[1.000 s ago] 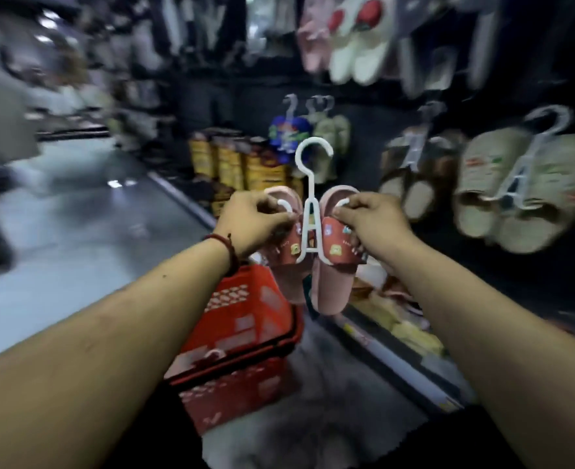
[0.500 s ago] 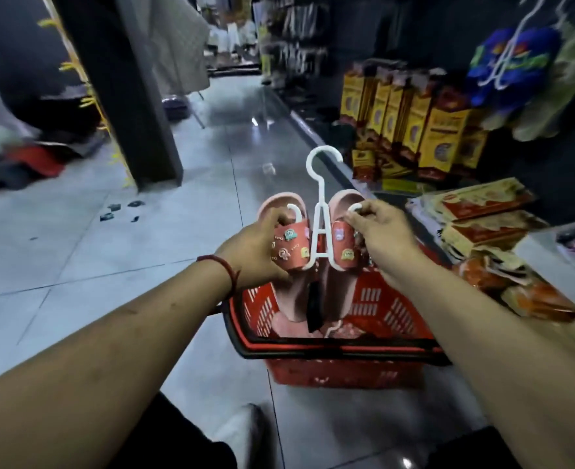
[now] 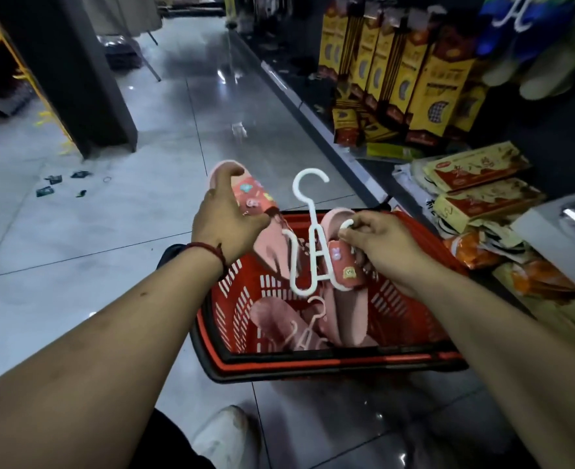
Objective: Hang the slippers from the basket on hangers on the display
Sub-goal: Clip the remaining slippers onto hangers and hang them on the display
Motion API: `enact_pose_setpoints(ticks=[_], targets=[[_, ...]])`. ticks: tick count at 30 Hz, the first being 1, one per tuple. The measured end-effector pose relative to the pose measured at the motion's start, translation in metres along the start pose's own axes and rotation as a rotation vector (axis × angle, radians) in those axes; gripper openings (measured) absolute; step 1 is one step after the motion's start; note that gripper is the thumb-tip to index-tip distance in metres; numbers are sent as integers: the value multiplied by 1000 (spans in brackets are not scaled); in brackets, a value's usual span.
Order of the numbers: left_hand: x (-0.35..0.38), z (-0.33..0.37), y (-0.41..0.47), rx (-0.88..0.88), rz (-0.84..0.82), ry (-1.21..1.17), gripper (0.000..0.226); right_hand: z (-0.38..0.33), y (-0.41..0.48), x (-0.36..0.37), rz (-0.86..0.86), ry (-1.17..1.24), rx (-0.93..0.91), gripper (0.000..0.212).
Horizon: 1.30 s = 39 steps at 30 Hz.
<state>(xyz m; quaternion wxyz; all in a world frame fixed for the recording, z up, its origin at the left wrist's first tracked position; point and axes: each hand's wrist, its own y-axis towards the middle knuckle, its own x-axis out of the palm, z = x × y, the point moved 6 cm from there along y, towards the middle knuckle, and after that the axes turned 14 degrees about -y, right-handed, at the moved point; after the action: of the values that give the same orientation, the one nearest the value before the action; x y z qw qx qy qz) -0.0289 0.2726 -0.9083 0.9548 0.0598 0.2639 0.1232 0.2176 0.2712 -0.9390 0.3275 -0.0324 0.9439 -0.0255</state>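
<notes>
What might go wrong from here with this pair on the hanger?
1. The left slipper, gripped by the left hand, sits tilted away from the hanger; it may miss the left arm.
2. The right hand only pinches the hanger's loop, so the right slipper might slide off into the basket.

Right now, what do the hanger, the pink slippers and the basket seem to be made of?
Hanger: white rigid plastic, probably; thin moulded shape, slight sheen.
Pink slippers: likely soft foam or rubber; thick matte soles.
Basket: hard red plastic; moulded slotted walls.
</notes>
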Motion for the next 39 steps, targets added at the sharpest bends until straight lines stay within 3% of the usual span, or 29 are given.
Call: enact_pose_setpoints(ticks=[6, 9, 11, 13, 14, 17, 20, 23, 25, 28, 32, 36, 39], targets=[[33, -14, -6, -39, -331, 173, 26, -3, -3, -12, 284, 122, 29, 9], [45, -10, -13, -65, -374, 83, 31, -10, -2, -8, 317, 79, -15, 9], [43, -17, -11, -177, -343, 7, 53, -13, -1, -11, 318, 99, -7, 12], [41, -26, -9, -278, -326, -110, 71, -17, -2, -12, 241, 168, -5, 14], [41, -27, -8, -296, -338, -177, 68, -21, -3, -8, 188, 218, -11, 15], [45, -13, -14, -221, -421, -230, 23, -30, -8, 3, 145, 254, -25, 14], [41, 0, -18, -139, -334, -187, 51, -37, -9, 5, 98, 161, -58, 13], [25, -1, -14, -101, -169, -178, 59, -35, -13, 9, -188, -95, -106, 27], [20, -2, -12, -73, -151, -110, 58, -29, -18, 13, -278, -193, -99, 40], [21, -1, -15, -15, -186, 70, 52, -31, -13, -2, -78, 6, -66, 27], [23, -4, -19, 28, -219, 172, 50, -12, -6, -49, 297, 231, 152, 21], [13, -4, -18, -73, -137, 61, 61, 18, -10, -71, 439, 169, 303, 28], [16, 0, -23, -74, -182, 31, 68, 21, -12, -70, 422, 143, 316, 27]])
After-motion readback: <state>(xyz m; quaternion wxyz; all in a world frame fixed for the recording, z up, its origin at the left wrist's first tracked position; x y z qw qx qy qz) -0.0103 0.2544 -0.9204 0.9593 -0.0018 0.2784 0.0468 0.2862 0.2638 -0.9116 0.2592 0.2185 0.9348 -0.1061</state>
